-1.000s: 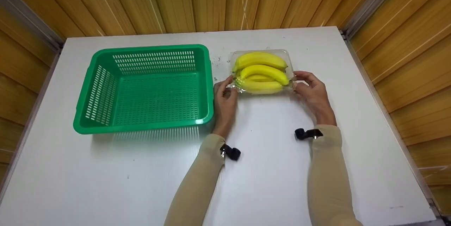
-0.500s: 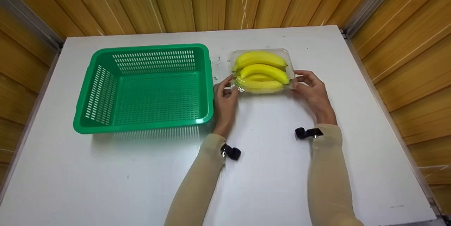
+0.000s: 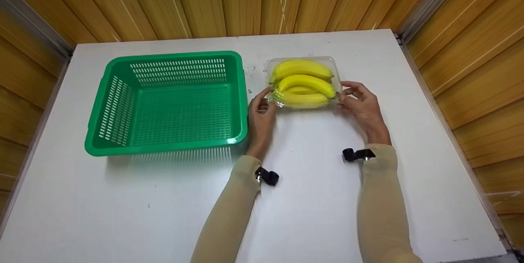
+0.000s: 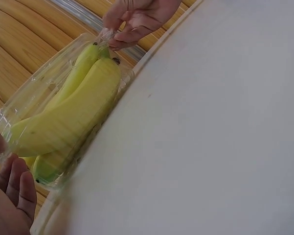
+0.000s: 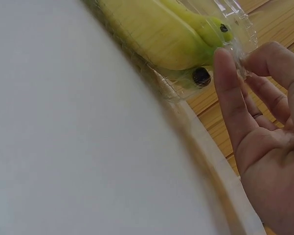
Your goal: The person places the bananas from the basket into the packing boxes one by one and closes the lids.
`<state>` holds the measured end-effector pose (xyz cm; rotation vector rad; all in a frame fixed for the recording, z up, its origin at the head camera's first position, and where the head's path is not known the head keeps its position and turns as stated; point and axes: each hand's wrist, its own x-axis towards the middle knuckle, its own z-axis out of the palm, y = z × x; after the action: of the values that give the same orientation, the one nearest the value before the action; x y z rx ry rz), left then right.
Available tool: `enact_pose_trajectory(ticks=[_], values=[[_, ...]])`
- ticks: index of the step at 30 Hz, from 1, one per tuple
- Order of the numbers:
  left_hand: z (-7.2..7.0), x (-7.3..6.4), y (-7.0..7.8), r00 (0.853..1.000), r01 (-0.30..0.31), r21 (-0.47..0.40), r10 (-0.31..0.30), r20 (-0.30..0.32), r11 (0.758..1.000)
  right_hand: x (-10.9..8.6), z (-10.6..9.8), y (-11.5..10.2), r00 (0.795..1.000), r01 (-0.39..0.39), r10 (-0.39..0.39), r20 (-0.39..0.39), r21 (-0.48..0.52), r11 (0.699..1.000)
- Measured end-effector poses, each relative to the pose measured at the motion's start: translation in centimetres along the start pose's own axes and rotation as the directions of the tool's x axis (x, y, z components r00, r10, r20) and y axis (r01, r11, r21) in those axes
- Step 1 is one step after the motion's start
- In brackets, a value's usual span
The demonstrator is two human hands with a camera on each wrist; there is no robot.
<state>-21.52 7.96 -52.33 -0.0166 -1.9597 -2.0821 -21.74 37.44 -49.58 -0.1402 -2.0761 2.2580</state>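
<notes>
Several yellow bananas [image 3: 302,68] lie in a clear plastic tray [image 3: 336,68] to the right of the green basket. Transparent cling film [image 4: 34,88] covers part of them, wrinkled and shiny around the ends of the fruit. At the tray's near left corner, my left hand [image 3: 261,123] pinches the film between thumb and forefinger, its other fingers loosely bent. My right hand [image 3: 365,111] does likewise at the near right corner. The right wrist view shows that thumb and forefinger meeting on bunched film [image 5: 238,56], close beside the dark banana tips.
A green slotted plastic basket [image 3: 163,150] stands on the white table [image 3: 311,197], its right side close against my left hand. Wood-patterned panels [image 3: 241,1] rise behind the table and along both sides. Each sleeve carries a small black wrist camera [image 3: 270,177].
</notes>
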Motion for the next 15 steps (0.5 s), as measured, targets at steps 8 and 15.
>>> enact_pose_trajectory(ticks=[8,15], values=[[0.12,0.15,0.13,0.999,-0.039,-0.002,0.039,-0.008,0.999,-0.06,0.15,-0.35,1.000,-0.008,0.008,0.016,0.021,1.000],[0.32,0.30,0.00,0.998,-0.056,-0.019,0.055,-0.027,0.998,-0.01,0.57,-0.70,1.000,-0.006,0.006,-0.003,-0.019,1.000]])
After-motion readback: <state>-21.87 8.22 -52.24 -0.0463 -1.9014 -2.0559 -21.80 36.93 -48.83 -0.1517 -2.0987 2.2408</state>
